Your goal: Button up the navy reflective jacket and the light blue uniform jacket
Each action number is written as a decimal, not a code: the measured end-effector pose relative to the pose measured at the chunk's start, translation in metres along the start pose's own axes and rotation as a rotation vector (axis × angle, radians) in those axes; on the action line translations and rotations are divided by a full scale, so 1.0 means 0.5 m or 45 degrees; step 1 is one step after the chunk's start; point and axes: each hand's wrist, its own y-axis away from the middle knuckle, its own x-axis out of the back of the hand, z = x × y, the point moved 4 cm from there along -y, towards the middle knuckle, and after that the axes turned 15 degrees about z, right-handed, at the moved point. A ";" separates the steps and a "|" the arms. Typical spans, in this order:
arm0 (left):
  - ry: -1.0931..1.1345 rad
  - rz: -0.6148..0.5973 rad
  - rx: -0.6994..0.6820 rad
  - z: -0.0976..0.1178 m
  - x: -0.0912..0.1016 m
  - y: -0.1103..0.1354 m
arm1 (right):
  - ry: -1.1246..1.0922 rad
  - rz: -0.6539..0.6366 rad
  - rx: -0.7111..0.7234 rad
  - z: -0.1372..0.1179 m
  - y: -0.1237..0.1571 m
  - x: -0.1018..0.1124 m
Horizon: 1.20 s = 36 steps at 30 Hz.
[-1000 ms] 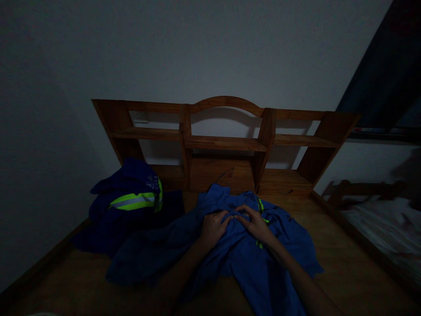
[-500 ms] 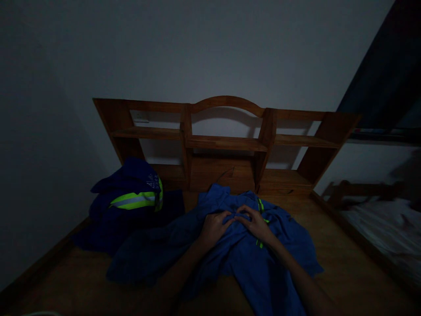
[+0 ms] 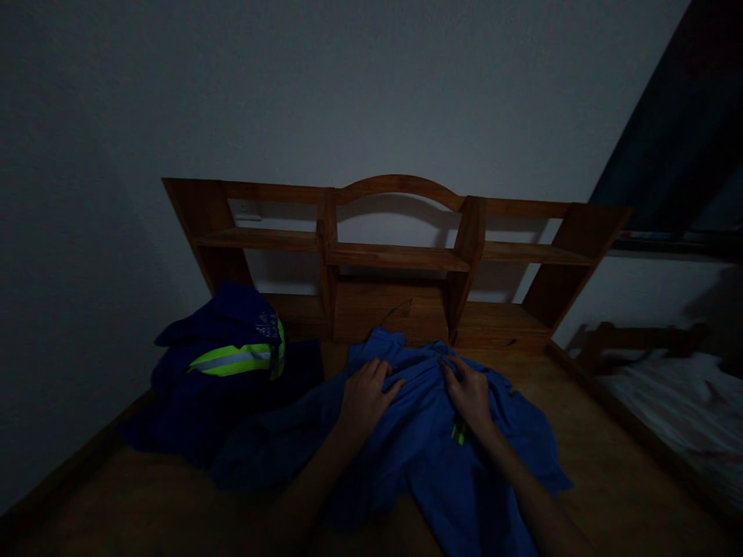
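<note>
A blue work jacket (image 3: 400, 433) with yellow-green stripes lies rumpled on the wooden surface. On its upper left part rests my left hand (image 3: 365, 393), fingers curled into the cloth and thumb pointing right. My right hand (image 3: 467, 394) pinches the fabric farther right, close to a yellow-green stripe. Creases run through the cloth between the two hands. Dim light hides the fine detail at the fingertips.
A darker blue garment (image 3: 217, 394) with a wide reflective band is heaped at the left. Behind stands a wooden headboard (image 3: 400, 254) with shelves, against a pale wall (image 3: 371, 93). White bedding (image 3: 679, 410) lies beyond the raised edge on the right.
My hands were close together at the middle of the jacket. They have since moved apart, the left one leftward and the right one rightward, with the cloth spread between them.
</note>
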 end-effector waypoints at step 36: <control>0.854 -0.115 0.449 0.006 -0.060 0.037 | -0.570 -0.359 0.175 -0.082 0.042 -0.028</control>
